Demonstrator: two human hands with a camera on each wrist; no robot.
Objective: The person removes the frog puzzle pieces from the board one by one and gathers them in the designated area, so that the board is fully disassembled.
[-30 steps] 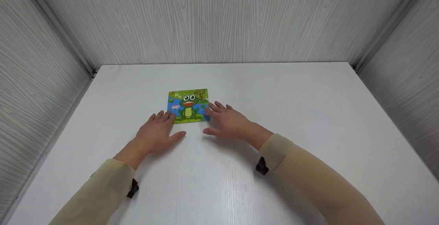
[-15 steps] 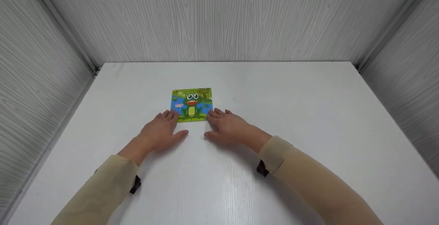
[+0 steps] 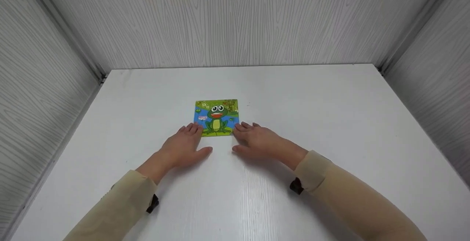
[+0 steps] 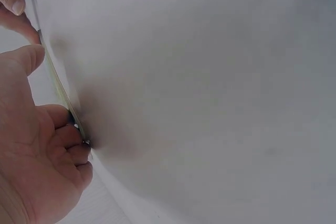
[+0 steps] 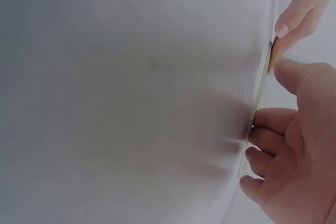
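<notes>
A thin square picture board (image 3: 217, 113) with a smiling green frog on blue and green lies flat on the white table (image 3: 312, 105). At its lower left corner, the fingers of my left hand (image 3: 183, 147) touch the edge, thumb spread toward me. My right hand (image 3: 259, 141) rests its fingertips at the lower right corner. In the left wrist view the board (image 4: 63, 93) shows only as a thin edge beside the left hand (image 4: 37, 145). Likewise, the right wrist view has the right hand (image 5: 294, 145) against that edge. Neither hand curls round the board.
Grey wood-grain panels rise behind the table (image 3: 235, 20) and along the left (image 3: 40, 86) and right (image 3: 433, 68). Beige sleeves (image 3: 341, 186) cover both forearms, with a small black device under each cuff.
The frog board has slid right and slightly toward me, and its edges now sit squarer to the table. Both hands have moved right along with it, the right fingers drawing back to the lower corner.
</notes>
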